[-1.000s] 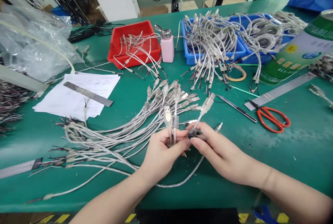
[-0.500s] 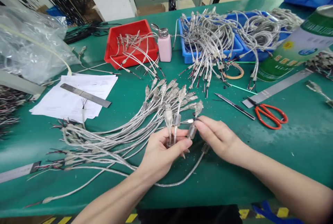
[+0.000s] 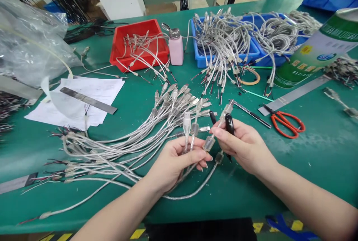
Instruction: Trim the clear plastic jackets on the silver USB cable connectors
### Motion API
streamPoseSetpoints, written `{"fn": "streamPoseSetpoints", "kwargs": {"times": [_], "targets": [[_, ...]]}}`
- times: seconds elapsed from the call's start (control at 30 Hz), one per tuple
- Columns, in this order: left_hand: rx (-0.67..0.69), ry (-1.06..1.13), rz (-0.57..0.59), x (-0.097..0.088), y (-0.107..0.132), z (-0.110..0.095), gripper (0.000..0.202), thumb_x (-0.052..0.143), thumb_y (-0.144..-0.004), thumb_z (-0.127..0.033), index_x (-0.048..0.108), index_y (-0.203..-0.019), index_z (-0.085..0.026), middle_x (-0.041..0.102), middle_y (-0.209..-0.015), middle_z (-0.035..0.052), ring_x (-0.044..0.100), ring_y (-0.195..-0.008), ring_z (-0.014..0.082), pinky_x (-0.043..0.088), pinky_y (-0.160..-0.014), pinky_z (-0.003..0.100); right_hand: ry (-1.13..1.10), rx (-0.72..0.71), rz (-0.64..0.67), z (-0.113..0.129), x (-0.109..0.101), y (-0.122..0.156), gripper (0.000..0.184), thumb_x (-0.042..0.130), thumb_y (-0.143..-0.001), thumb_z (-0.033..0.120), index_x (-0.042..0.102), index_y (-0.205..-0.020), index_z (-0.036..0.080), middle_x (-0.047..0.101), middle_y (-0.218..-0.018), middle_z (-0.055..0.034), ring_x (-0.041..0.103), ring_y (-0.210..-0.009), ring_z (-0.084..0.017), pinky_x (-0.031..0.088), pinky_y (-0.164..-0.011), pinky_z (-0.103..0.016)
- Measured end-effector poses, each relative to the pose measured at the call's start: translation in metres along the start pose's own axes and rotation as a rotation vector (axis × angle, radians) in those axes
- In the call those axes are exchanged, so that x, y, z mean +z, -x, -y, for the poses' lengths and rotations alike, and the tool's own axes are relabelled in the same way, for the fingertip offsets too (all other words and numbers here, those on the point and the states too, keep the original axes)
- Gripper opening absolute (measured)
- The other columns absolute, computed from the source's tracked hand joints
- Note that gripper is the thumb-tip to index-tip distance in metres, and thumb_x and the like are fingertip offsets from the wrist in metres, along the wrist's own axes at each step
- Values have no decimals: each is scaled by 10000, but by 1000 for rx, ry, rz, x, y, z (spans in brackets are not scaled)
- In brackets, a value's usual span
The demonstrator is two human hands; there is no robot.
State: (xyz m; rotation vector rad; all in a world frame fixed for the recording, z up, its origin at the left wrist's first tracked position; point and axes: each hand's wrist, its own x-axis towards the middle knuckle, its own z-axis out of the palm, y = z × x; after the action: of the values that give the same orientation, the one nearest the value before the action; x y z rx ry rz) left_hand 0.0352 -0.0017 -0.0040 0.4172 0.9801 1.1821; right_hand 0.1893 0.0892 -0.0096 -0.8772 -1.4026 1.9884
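My left hand is closed around several clear-jacketed USB cables, whose plugs stick up above the fingers. Between both hands lies one more USB cable, its clear ferrite core at my left fingertips and its plug pointing up and right. The thumb and fingers of my right hand pinch this cable just above the core. Within the right hand there is also a black-handled tool; its working end is hidden. A bundle of USB cables fans out on the green table, left of the hands.
Farther back are a red tray and blue bins of cables, with a pink pump bottle between. On the right lie orange-handled scissors, a craft knife, a steel ruler and a green-white can. Papers lie left.
My right hand has turned, bringing the black handles into view. The pinched cable's plug has swung up and right, while my left hand has shifted slightly right, keeping its cables.
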Motion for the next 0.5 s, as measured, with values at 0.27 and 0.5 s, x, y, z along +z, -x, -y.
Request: {"fn": "streamPoseSetpoints", "kwargs": {"times": [0.27, 0.5], "targets": [[90, -136, -61, 1, -1, 1, 193, 757, -684, -166, 673, -854, -135, 639, -565, -22, 560, -505, 65, 460, -553, 182, 284, -2, 61, 7, -2, 5, 355, 440, -916, 493, 547, -1061, 188, 358, -596, 48, 308, -475, -72, 260, -428, -211], [243, -369, -174, 1, 3, 4, 178, 753, -689, -167, 669, -845, -174, 653, -631, -42, 570, -576, 65, 457, -591, 168, 623, -43, 335, 14, 8, 22, 342, 357, -967, 398, 379, -1281, 263, 555, -903, -25, 518, -767, -142, 406, -662, -258]]}}
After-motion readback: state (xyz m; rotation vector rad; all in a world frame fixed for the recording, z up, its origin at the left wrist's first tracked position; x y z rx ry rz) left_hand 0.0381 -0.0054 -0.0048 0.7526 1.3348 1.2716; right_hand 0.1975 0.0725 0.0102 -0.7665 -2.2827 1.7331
